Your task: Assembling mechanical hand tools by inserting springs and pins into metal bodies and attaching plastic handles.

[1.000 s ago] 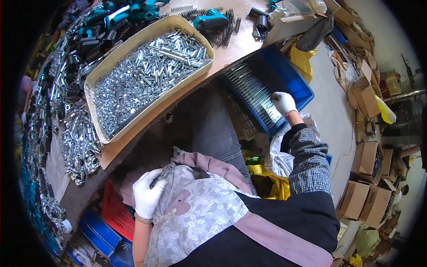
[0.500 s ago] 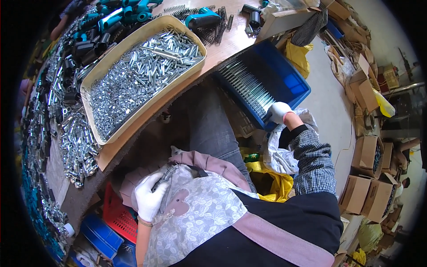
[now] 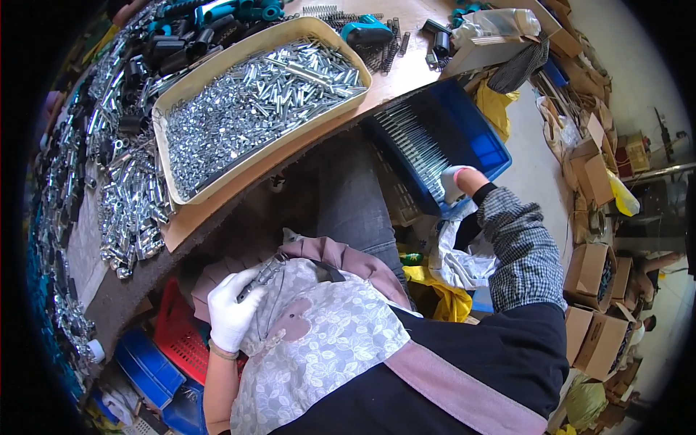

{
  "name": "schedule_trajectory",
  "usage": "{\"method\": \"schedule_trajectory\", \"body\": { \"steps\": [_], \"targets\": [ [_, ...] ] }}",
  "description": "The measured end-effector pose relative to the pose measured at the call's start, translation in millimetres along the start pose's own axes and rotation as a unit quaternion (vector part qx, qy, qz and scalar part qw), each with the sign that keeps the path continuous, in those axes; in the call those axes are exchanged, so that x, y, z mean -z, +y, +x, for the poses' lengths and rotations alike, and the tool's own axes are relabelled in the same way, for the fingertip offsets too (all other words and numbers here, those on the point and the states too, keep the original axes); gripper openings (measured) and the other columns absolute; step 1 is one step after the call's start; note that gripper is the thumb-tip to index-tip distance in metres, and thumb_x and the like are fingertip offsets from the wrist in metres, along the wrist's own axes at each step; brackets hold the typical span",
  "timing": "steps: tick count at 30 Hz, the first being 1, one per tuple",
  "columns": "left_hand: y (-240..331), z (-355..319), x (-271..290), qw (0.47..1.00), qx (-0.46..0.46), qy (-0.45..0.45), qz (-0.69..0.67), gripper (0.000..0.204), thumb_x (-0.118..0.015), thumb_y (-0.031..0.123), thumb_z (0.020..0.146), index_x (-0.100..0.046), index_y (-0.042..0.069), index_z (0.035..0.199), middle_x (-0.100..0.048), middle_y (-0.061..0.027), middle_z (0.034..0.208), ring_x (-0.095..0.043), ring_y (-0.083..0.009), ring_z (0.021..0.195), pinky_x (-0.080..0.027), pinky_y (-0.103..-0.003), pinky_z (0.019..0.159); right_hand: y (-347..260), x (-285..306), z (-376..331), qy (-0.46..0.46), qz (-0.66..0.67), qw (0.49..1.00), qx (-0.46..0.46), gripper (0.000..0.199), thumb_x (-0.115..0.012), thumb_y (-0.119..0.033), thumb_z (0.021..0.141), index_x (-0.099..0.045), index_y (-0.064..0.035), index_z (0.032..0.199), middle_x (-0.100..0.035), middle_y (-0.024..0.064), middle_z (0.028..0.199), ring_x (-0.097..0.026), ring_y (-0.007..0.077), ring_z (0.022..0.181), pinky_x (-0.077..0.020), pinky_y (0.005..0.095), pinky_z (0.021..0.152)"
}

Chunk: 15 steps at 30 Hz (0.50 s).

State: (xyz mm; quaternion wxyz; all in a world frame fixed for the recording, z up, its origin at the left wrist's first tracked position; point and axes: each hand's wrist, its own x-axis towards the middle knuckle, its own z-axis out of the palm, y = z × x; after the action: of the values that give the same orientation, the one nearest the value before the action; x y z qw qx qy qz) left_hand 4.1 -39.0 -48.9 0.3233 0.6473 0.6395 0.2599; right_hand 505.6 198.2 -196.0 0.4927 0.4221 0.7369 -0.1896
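Right hand (image 3: 452, 184) lowered into 1 blue bin (image 3: 481, 136), 1 cream tray (image 3: 303, 131)

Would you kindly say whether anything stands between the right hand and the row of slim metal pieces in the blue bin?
Nothing visible does: the right hand reaches over the rim of the blue bin to the near end of the slim metal pieces. Whether it touches them cannot be told.

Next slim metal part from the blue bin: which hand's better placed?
Right, I'd say. The right hand is at the row of slim metal parts in the blue bin; the left hand is by the apron, away from the bin, seemingly holding a grey metal piece.
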Motion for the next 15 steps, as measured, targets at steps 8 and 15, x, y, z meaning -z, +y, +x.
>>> {"method": "schedule_trajectory", "body": {
  "steps": [8,15],
  "targets": [
    [-1,6,-8,0.972,0.134,0.003,-0.193,0.033,-0.072,0.01,0.083,-0.067,-0.004,0.113,-0.071,-0.0126,0.1,-0.066,-0.0181,0.092,-0.051,-0.031,0.086,-90,100,-134,0.229,0.668,0.667,0.236,0.025,-0.067,-0.012,0.083,-0.061,-0.002,0.105,-0.068,0.007,0.091,-0.066,0.014,0.077,-0.0553,0.028,0.071],
    [0,5,-3,0.977,0.034,0.153,-0.146,0.048,-0.076,0.017,0.082,-0.062,-0.003,0.123,-0.068,-0.0161,0.111,-0.066,-0.0251,0.099,-0.051,-0.033,0.089,-287,146,-120,0.049,0.843,0.293,0.448,0.029,-0.072,-0.004,0.084,-0.056,-0.0006,0.108,-0.066,0.0171,0.107,-0.07,0.0287,0.089,-0.0583,0.0412,0.083]
  ]
}}
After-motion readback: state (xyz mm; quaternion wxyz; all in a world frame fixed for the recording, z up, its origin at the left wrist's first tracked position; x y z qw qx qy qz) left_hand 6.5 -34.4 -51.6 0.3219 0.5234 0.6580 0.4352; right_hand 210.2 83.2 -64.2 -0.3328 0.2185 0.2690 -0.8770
